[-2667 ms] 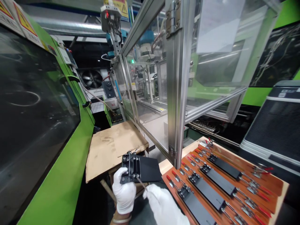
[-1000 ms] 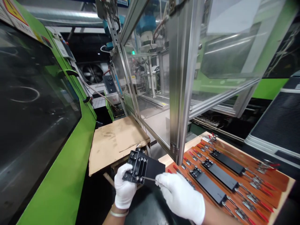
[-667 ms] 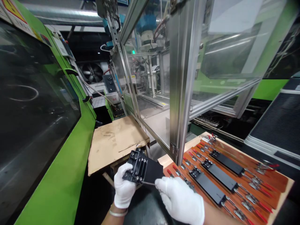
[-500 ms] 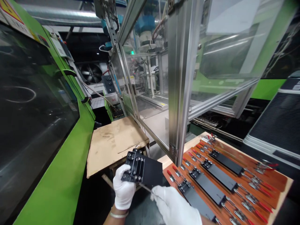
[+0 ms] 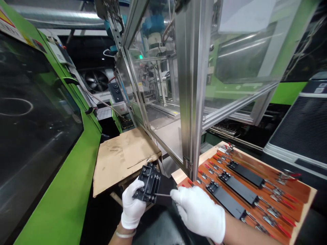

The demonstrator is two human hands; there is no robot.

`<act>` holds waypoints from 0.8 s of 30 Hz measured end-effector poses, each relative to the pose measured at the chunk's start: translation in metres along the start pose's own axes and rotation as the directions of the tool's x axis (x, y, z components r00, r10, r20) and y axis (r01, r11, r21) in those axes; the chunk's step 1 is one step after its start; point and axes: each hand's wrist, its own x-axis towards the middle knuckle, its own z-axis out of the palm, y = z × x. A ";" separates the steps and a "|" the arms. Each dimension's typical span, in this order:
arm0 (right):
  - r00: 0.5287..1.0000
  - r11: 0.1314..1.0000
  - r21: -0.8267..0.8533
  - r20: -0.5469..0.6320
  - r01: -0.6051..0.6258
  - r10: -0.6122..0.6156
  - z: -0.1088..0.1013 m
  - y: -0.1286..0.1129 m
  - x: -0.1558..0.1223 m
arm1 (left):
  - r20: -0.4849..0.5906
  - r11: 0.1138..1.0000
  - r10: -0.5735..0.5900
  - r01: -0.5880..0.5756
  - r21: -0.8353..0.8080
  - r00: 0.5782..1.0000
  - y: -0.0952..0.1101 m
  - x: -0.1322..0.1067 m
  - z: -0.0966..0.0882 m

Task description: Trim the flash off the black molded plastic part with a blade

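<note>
Right up close, the left hand, in a white glove, is closed around a black plate with a steel clamp block, holding it up off any surface with the block facing up. A pale band circles that wrist. The right hand, gloved too, pinches a thin steel rod, and its tip reaches the lower edge of the block. Just beyond on the right, a reddish-brown wooden board carries 3 more black plates with red-handled toggle clamps along both sides. Past the hands on the left, a cardboard sheet lies on a low table. Further left runs a green injection moulding machine with a dark window. Ahead stands an aluminium-framed glass guard, and far behind, a fan sits in the gloom.
</note>
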 end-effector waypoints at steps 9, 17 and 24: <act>0.979 0.996 0.011 0.184 -0.087 0.084 -0.007 -0.003 -0.001 | -0.011 0.999 -0.041 0.041 -0.004 0.999 -0.011 0.000 0.006; 0.942 0.736 0.609 0.315 -0.295 0.117 0.018 -0.020 0.001 | -0.152 0.990 -0.033 0.054 0.134 0.988 -0.018 -0.005 0.021; 0.935 0.687 0.634 0.247 -0.354 0.254 0.016 -0.026 0.000 | -0.288 0.982 -0.182 0.188 -0.008 0.940 -0.012 -0.004 0.029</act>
